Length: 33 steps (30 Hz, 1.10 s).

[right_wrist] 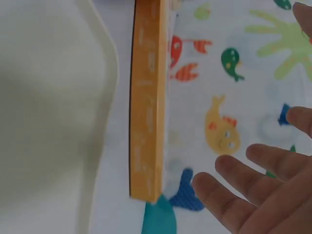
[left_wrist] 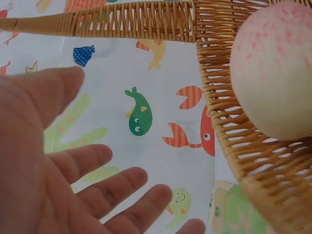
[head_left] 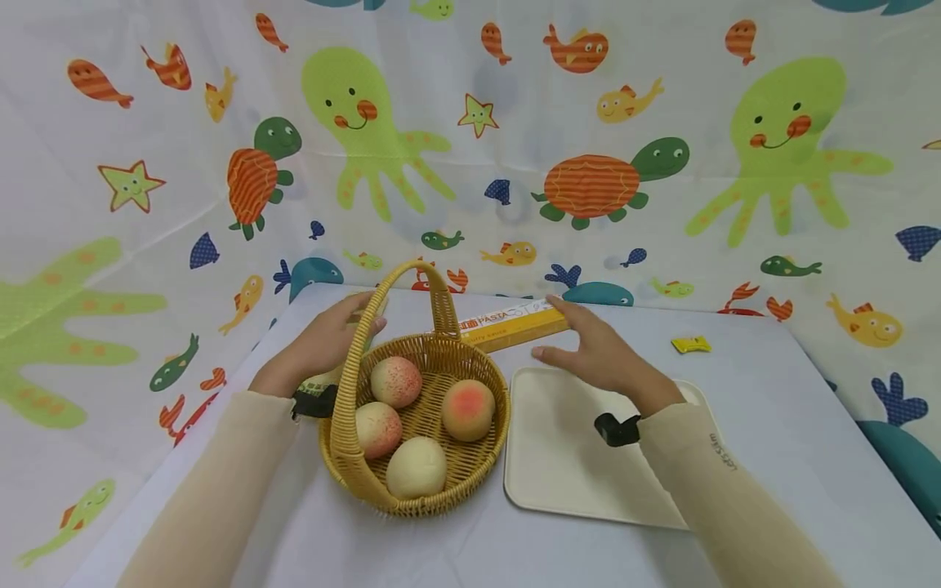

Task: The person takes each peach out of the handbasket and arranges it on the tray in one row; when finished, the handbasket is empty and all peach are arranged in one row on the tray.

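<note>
A wicker basket [head_left: 481, 469] with a tall arched handle stands left of the middle of the table. Inside lie several peaches, among them an orange-red one [head_left: 468, 410], a pale one [head_left: 416, 468] and a pink-speckled one [left_wrist: 275, 73]. My left hand [head_left: 328, 336] is at the basket's left, behind the handle, its fingers spread and holding nothing. Over the back of the cream tray [head_left: 551, 482] hovers my right hand [head_left: 599, 351], fingers extended and thumb apart, with nothing in it. Just left of its fingertips lies an orange-and-white pasta box [head_left: 515, 328].
A small yellow packet [head_left: 691, 345] lies toward the back right of the table. Partly hidden behind the basket is a flat green-and-cream item [left_wrist: 239, 209]. A white cloth [head_left: 441, 98] printed with sea animals hangs behind the table and along its left side.
</note>
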Motion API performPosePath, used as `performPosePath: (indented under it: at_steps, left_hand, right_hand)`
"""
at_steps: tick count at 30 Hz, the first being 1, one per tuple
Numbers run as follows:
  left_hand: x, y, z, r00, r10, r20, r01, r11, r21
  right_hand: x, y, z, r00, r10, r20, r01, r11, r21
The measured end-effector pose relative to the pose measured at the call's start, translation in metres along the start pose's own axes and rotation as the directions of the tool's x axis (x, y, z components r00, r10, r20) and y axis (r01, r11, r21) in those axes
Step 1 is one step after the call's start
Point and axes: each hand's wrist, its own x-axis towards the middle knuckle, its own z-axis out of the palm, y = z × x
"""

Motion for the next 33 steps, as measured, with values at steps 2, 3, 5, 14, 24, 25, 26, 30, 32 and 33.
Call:
performPosePath:
  at_steps: [2,3,5,14,24,25,26,30,32,33]
  left_hand:
    - [-0.010,-0.003,0.001,0.999,-0.053,0.008,0.053,0.998,-0.032]
    - [-0.015,-0.005,0.002,0.998,-0.069,0.010,0.069,0.997,-0.043]
    - [-0.024,-0.008,0.003,0.995,-0.094,0.017,0.095,0.993,-0.065]
    - [-0.054,-0.027,0.012,0.986,-0.164,0.005,0.164,0.985,-0.054]
    - [-0.077,-0.046,0.029,0.988,-0.150,0.042,0.156,0.970,-0.187]
    - [-0.078,-0.047,0.031,0.987,-0.156,0.046,0.162,0.965,-0.205]
    - [-0.079,-0.047,0.033,0.986,-0.159,0.049,0.165,0.962,-0.218]
    - [-0.084,-0.050,0.037,0.986,-0.159,0.055,0.167,0.954,-0.247]
    - [-0.085,-0.050,0.037,0.986,-0.159,0.057,0.168,0.951,-0.261]
    - [-0.086,-0.050,0.037,0.986,-0.156,0.059,0.166,0.950,-0.266]
  right_hand:
    - [-0.001,-0.010,0.015,0.999,-0.032,0.021,0.031,0.999,0.036]
    - [-0.002,-0.015,0.023,0.998,-0.052,0.030,0.050,0.997,0.056]
    - [-0.002,-0.023,0.035,0.994,-0.098,0.041,0.094,0.992,0.088]
    - [0.001,-0.040,0.074,0.962,-0.260,0.086,0.246,0.958,0.149]
    - [0.003,-0.050,0.094,0.949,-0.241,0.205,0.222,0.969,0.111]
    - [0.003,-0.050,0.095,0.948,-0.237,0.212,0.220,0.970,0.100]
    - [0.003,-0.051,0.097,0.947,-0.235,0.217,0.221,0.971,0.089]
    - [0.004,-0.052,0.102,0.946,-0.228,0.231,0.227,0.973,0.029]
    - [0.005,-0.053,0.104,0.946,-0.223,0.235,0.230,0.973,-0.004]
    - [0.005,-0.054,0.106,0.946,-0.222,0.236,0.234,0.972,-0.025]
